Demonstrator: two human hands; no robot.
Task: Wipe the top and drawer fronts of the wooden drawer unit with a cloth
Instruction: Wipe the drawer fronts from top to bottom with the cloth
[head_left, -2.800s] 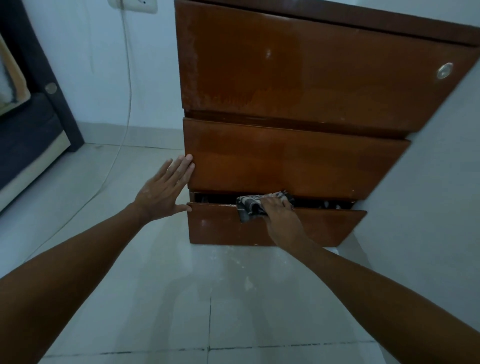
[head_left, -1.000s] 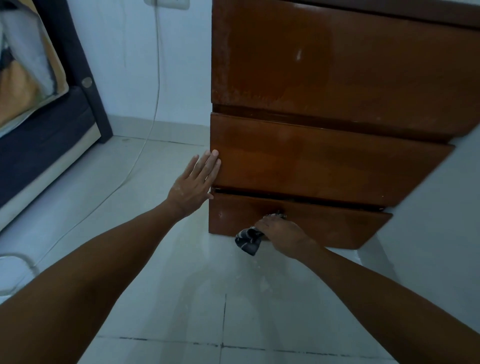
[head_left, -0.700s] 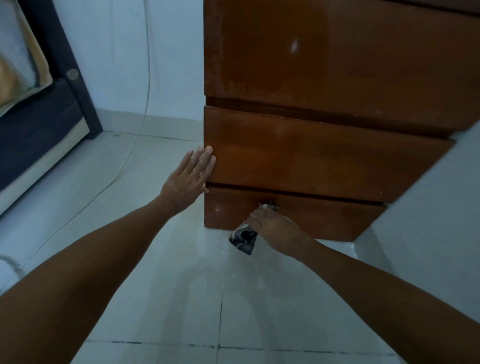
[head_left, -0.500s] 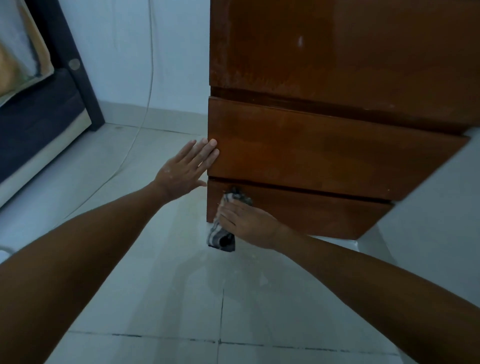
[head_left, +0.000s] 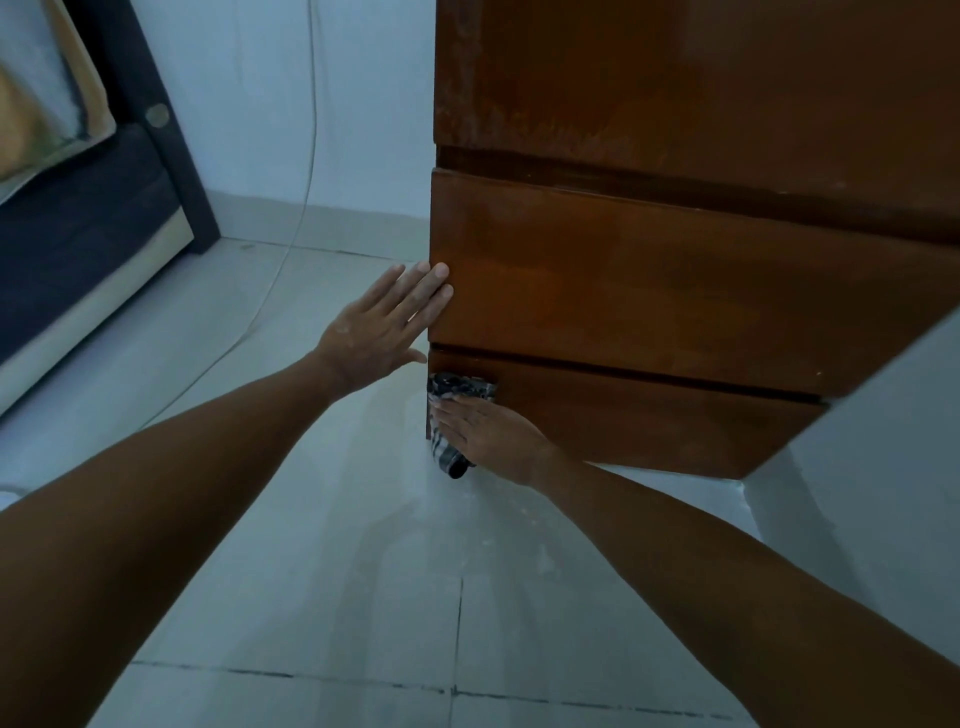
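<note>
A room in a home, likely a bedroom. Pale tiled floor (head_left: 322, 545) with dark grout lines, plain white wall (head_left: 322, 104) with a skirting strip. Brown wooden drawer unit (head_left: 675, 291) against the wall. Dark bed frame (head_left: 171, 156) with bedding (head_left: 36, 104) at left. Thin white cable (head_left: 311, 130) hanging down the wall.
</note>
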